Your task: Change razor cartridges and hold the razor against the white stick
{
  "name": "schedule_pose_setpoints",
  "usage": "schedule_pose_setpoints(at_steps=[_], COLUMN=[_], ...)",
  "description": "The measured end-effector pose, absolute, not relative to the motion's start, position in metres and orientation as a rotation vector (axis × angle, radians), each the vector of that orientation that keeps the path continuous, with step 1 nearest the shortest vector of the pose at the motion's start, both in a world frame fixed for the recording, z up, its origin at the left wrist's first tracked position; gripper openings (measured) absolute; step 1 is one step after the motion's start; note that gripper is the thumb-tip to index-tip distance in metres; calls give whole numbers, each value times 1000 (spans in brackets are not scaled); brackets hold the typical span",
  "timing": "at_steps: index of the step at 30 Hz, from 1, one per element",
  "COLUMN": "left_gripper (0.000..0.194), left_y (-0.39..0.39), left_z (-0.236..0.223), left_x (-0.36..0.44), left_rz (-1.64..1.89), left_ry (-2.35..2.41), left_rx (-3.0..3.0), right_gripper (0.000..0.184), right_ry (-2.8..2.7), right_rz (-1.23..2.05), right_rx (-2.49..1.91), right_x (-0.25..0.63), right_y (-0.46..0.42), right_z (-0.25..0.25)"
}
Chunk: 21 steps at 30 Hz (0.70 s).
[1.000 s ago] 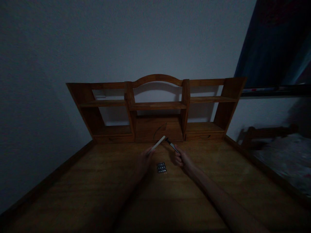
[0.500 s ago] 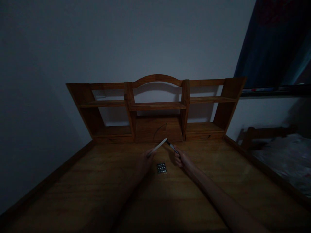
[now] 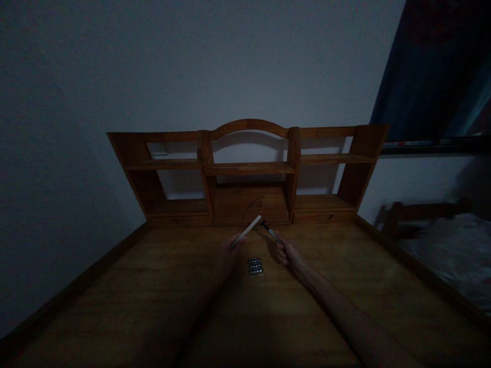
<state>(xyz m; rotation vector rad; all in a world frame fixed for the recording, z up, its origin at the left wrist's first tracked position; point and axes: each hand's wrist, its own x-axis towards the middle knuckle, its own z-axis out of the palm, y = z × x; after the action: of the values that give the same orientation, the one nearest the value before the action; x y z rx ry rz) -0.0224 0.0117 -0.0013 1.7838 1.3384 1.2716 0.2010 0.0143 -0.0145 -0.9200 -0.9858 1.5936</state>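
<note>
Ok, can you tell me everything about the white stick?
The white stick is long, thin and straight, with a darker near end. It could be plastic, but it's too dark to be sure. The left hand's fingers hold that near end. It slants away and to the right, above the wooden desk; its far end is free, just short of the dark-headed tool.

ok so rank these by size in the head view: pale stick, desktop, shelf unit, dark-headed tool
1. Desktop
2. Shelf unit
3. Pale stick and dark-headed tool: too close in size to rank
</note>
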Motion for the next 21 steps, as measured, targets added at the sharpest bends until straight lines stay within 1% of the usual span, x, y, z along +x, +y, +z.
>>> schedule_pose_setpoints(at_steps=[4, 11, 17, 21], left_gripper=[41, 38, 39, 38], left_y=[9, 12, 11, 12], left_z=[-1, -5, -4, -5], left_x=[-18, -20, -20, -20], left_rz=[1238, 1270, 1278, 1293], left_ry=[1267, 1366, 1295, 1303], left_rx=[1824, 1834, 1830, 1812], right_gripper=[57, 56, 58, 62], right_ry=[-983, -991, -1077, -1232], right_rz=[1601, 1623, 1529, 1390], right_rx=[-902, -917, -970, -1020], right_x=[200, 199, 198, 199], right_y=[13, 11, 11, 11], right_z=[-13, -13, -16, -18])
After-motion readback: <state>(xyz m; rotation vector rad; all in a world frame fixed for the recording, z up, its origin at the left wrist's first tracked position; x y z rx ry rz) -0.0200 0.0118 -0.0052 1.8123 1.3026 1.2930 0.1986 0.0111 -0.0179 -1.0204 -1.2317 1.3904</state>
